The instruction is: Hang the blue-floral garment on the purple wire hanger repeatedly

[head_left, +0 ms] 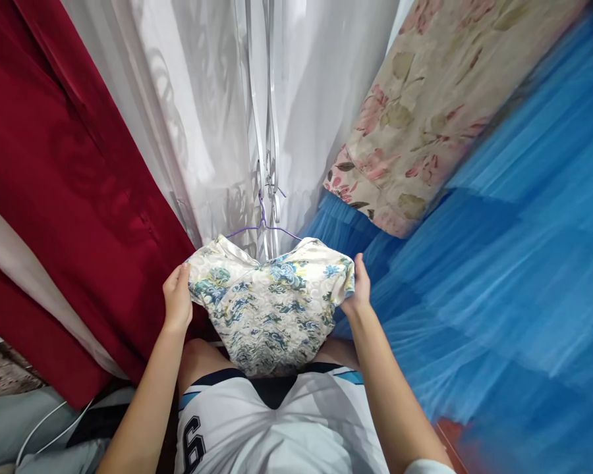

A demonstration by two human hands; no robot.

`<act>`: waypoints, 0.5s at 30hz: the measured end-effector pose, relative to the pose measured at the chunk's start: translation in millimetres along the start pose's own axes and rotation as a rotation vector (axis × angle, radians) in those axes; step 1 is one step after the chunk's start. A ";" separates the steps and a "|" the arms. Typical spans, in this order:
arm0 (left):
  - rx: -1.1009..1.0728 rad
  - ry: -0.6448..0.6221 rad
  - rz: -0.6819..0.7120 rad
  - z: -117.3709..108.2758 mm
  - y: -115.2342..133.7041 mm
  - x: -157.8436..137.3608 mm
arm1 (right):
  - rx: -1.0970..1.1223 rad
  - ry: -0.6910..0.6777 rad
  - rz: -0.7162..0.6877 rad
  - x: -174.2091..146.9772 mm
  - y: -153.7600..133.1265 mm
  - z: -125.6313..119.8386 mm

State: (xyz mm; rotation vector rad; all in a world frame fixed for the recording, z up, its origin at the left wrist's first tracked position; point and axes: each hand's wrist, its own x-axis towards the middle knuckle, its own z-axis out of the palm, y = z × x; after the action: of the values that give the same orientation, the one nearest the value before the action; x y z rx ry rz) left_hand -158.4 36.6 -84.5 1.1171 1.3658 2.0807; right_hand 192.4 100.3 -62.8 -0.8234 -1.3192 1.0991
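A white blouse (271, 309) with blue and yellow flowers hangs in front of me on a thin purple hanger (263, 220). The hanger's hook is up by some white straps (271, 118). My left hand (178, 296) is closed on the blouse's left sleeve edge, thumb on top. On the other side, my right hand (358, 286) grips the right sleeve edge; most of its fingers are hidden behind the cloth. Between my hands the sleeves are spread wide, and the crinkled body of the blouse drops toward my lap.
Red cloth (93, 171) hangs at the left, white curtains (192, 99) behind. To the right are a beige floral cloth (400, 131) and layered blue tulle (514, 263). A white cable (49, 418) loops over grey fabric at lower left. My white shorts (277, 434) are below.
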 end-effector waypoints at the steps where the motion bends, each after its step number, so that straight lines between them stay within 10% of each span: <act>1: -0.073 0.013 -0.047 1.9 5.7 -4.9 | 0.083 0.056 0.039 -2.4 -2.4 -3.0; 6: -0.147 -0.016 -0.128 -0.1 38.5 -11.3 | 0.270 0.214 0.083 5.4 -34.6 -2.6; 15: 0.528 -0.334 0.267 6.3 31.0 11.7 | 0.035 0.060 0.000 24.2 -66.7 24.9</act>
State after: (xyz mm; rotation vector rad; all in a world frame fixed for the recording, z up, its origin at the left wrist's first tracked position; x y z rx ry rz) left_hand -157.6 34.9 -50.9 1.8552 1.7106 1.6165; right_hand 175.8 99.4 10.6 -0.8238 -1.2472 1.0866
